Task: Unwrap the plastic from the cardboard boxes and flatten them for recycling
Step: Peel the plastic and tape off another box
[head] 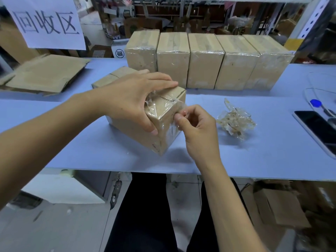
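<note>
While five wrapped boxes stand behind, left hand clasps one box; right hand pinches its plastic.

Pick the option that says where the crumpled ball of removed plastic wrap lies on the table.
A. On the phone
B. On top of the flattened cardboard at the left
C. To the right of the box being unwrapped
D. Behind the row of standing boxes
C: the crumpled plastic wrap lies on the table right of the box that the left hand holds and the right hand peels.
</note>
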